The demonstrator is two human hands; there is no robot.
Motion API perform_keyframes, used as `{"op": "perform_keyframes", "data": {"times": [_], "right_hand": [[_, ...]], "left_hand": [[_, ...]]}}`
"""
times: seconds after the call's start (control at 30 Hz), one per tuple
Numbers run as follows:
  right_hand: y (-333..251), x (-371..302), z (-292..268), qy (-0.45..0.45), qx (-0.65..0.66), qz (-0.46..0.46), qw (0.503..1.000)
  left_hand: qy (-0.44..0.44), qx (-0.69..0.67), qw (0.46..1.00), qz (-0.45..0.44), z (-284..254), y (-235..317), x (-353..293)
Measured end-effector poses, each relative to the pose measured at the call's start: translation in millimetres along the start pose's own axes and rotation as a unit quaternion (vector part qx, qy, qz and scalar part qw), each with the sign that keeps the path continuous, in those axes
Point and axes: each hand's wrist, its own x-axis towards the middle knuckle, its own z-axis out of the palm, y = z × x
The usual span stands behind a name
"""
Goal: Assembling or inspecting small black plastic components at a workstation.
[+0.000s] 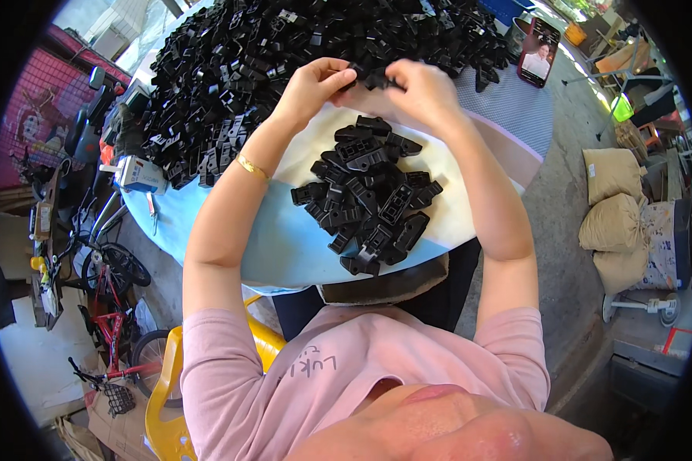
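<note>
Both my hands are raised over the far half of the table, at the near edge of a large pile of black plastic parts [231, 69]. My left hand [317, 91] is closed, thumb and forefinger pinching a small black plastic part. My right hand [427, 94], slightly blurred, is closed with its fingertips on a black piece too. The dark pile behind hides where the held pieces end, so I cannot tell whether they are joined. Between my forearms lies a smaller heap of black plastic parts [365, 192], blocky and slotted, reaching toward the table's near edge.
The round table wears a pale blue and cream cloth [265, 238]. A phone [539, 52] showing a person stands at the right rim; a small white-and-blue box [141, 175] sits at the left. Around are a yellow chair [173, 399], a red bicycle [115, 330] and stuffed sacks [613, 223].
</note>
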Motion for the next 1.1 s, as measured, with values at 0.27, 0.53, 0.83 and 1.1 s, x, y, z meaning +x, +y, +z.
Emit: {"op": "perform_keyframes", "data": {"times": [0.27, 0.53, 0.83, 1.1], "right_hand": [[-12, 0, 8, 0.089, 0.268, -0.205, 0.937], [10, 13, 23, 0.063, 0.393, -0.119, 0.910], [0, 4, 18, 0.034, 0.382, -0.134, 0.914], [-13, -2, 12, 0.143, 0.208, -0.202, 0.946]], "left_hand": [[-0.130, -0.172, 0.971, -0.102, -6, 1, -6], [-0.065, -0.237, 0.966, -0.081, 6, 24, -13], [-0.061, 0.040, 0.997, 0.009, -1, 12, -9], [0.029, -0.032, 0.999, 0.016, 11, 15, -15]]}}
